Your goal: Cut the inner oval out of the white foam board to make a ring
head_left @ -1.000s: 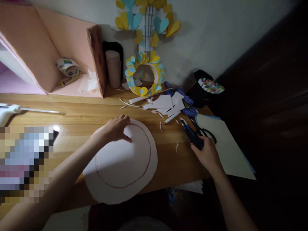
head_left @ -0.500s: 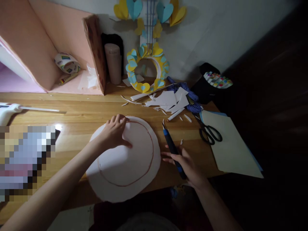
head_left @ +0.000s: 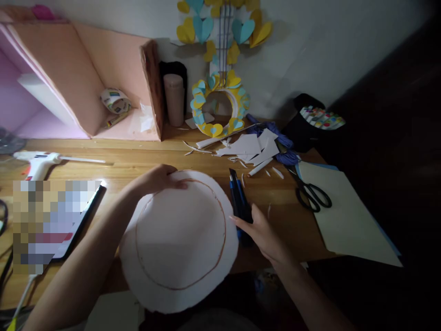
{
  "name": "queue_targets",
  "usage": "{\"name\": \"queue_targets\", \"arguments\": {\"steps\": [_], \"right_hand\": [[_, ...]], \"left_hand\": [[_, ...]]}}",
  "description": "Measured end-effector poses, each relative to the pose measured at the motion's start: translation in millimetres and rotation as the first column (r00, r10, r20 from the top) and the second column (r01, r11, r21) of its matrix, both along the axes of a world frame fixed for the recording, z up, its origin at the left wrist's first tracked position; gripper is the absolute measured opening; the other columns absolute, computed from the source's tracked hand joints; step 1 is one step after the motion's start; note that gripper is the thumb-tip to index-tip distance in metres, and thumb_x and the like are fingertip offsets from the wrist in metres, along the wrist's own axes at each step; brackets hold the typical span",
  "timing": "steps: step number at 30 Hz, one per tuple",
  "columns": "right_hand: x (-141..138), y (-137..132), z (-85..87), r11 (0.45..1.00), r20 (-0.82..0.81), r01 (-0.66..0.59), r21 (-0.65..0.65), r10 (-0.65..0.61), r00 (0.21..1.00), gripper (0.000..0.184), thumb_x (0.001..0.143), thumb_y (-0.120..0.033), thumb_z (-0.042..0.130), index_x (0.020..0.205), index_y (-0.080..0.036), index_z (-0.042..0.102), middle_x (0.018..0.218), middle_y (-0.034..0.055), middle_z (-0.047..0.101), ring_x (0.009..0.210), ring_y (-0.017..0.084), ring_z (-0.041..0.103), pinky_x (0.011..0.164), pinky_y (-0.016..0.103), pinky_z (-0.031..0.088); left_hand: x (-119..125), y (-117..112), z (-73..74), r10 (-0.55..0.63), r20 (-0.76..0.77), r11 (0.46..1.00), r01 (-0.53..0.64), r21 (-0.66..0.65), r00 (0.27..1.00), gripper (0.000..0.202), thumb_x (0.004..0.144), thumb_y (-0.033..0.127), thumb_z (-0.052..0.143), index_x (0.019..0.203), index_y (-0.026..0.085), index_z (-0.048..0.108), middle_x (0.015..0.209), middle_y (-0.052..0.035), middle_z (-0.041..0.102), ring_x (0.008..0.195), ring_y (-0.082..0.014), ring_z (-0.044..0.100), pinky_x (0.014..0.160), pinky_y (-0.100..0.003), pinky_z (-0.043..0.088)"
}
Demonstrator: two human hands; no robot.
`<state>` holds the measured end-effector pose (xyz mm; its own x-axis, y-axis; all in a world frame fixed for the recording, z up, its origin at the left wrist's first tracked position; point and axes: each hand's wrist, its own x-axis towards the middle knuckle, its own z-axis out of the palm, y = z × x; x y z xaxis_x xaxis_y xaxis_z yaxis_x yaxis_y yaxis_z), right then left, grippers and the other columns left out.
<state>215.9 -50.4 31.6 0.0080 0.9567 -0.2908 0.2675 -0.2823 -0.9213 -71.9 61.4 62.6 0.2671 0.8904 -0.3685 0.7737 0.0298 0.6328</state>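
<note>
A round white foam board disc (head_left: pixel 179 234) with a brown circle drawn inside its rough edge is tilted over the front edge of the table. My left hand (head_left: pixel 161 178) grips its far rim, thumb on the upper face and fingers out of sight beneath. In my right hand (head_left: pixel 257 230) is a black and blue utility knife (head_left: pixel 239 197), its blade end pointing away from me. That hand is beside the disc's right rim. White board scraps (head_left: pixel 244 146) and thin offcuts lie beyond the disc.
Black scissors (head_left: pixel 313 195) rest on pale paper sheets (head_left: pixel 347 216) at the right. At the left are a glue gun (head_left: pixel 41 161) and a tablet (head_left: pixel 81 225). A heart-covered paper ring (head_left: pixel 220 131), a tumbler (head_left: pixel 174 101), a pink box (head_left: pixel 117 59) and a marker holder (head_left: pixel 310 119) stand behind.
My left hand has shifted its hold to the disc's far rim and lifted and tilted it towards me. The knife has turned in my right hand. The view has shifted slightly left.
</note>
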Motion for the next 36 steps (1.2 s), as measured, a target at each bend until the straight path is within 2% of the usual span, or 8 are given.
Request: {"name": "queue_targets", "arguments": {"steps": [6,16,21,25,28,30,33,36], "right_hand": [[12.3,13.1,8.9,0.988,-0.015,0.082,0.128,-0.081,0.997,0.042,0.065,-0.04,0.075,0.096,-0.021,0.054,0.086,0.003,0.067,0.08,0.02,0.064,0.073,0.033,0.052],[24.2,32.2,9.0,0.979,-0.083,0.122,0.162,-0.11,0.99,0.049,0.059,-0.037,0.079,0.101,-0.022,0.056,0.087,0.0032,0.069,0.085,0.023,0.066,0.08,0.038,0.052],[22.9,60.0,7.0,0.965,-0.045,0.135,0.225,-0.128,0.991,0.05,0.059,-0.036,0.078,0.1,-0.023,0.054,0.086,0.004,0.069,0.085,0.024,0.067,0.081,0.041,0.053],[34.6,80.6,17.6,0.95,0.089,0.099,0.295,-0.131,0.987,0.04,0.067,-0.04,0.072,0.094,-0.023,0.049,0.085,0.0041,0.068,0.062,0.02,0.066,0.06,0.036,0.055],[53.2,72.4,34.8,0.95,0.256,0.008,0.313,-0.093,0.962,0.036,0.074,-0.038,0.066,0.103,-0.023,0.051,0.085,0.0029,0.066,0.048,0.015,0.06,0.049,0.031,0.051],[62.7,57.0,46.7,0.966,0.325,-0.101,0.237,0.019,0.946,0.043,0.079,-0.034,0.06,0.119,-0.025,0.049,0.084,0.0016,0.065,0.047,0.013,0.058,0.047,0.029,0.05],[65.3,33.1,59.3,0.96,0.353,-0.274,0.054,0.238,0.905,0.05,0.084,-0.029,0.054,0.133,-0.028,0.044,0.079,-0.0005,0.066,0.048,0.012,0.057,0.048,0.026,0.049],[60.1,20.1,63.4,0.933,0.446,-0.36,-0.009,0.326,0.834,0.048,0.085,-0.026,0.051,0.133,-0.028,0.049,0.068,-0.0023,0.064,0.048,0.012,0.057,0.05,0.025,0.048]], "left_hand": [[-8.7,-8.5,10.4,0.176,0.433,0.962,-0.06,-0.267,0.884,0.047,0.073,0.061,0.061,0.085,0.017,0.07,0.074,-0.0043,0.07,0.059,-0.016,0.061,0.055,-0.025,0.047],[10.5,-19.0,16.5,0.258,0.41,0.957,-0.173,-0.232,0.875,0.057,0.064,0.065,0.064,0.079,0.011,0.07,0.065,-0.0062,0.066,0.053,-0.0164,0.057,0.049,-0.026,0.043],[16.7,-11.1,7.0,0.22,0.188,0.975,-0.224,-0.002,0.957,0.047,0.073,0.058,0.052,0.069,0.013,0.065,0.053,0.0014,0.053,0.048,-0.0117,0.045,0.047,-0.024,0.035],[13.2,-5.9,-10.0,0.286,0.044,0.95,-0.289,0.12,0.957,0.037,0.076,0.045,0.045,0.06,0.014,0.059,0.051,0.0015,0.047,0.054,-0.0155,0.048,0.052,-0.027,0.037],[0.9,-19.3,-22.7,0.352,-0.023,0.923,-0.343,0.175,0.936,0.035,0.077,0.042,0.043,0.067,0.013,0.061,0.055,-0.0015,0.052,0.061,-0.0216,0.054,0.055,-0.031,0.041],[-7.0,-38.8,-29.0,0.401,-0.034,0.901,-0.387,0.197,0.916,0.041,0.079,0.043,0.043,0.093,0.009,0.063,0.072,-0.0064,0.061,0.071,-0.0252,0.06,0.06,-0.034,0.046],[-5.7,-75.9,-31.4,0.502,-0.041,0.807,-0.452,0.38,0.864,0.06,0.084,0.045,0.044,0.129,0.006,0.042,0.112,-0.0196,0.058,0.092,-0.0294,0.062,0.075,-0.043,0.051],[18.8,-105.8,-26.0,0.415,-0.16,0.718,-0.214,0.662,0.895,0.051,0.089,0.042,0.043,0.128,0.01,0.046,0.13,-0.0245,0.046,0.118,-0.0367,0.049,0.091,-0.054,0.045]]}}
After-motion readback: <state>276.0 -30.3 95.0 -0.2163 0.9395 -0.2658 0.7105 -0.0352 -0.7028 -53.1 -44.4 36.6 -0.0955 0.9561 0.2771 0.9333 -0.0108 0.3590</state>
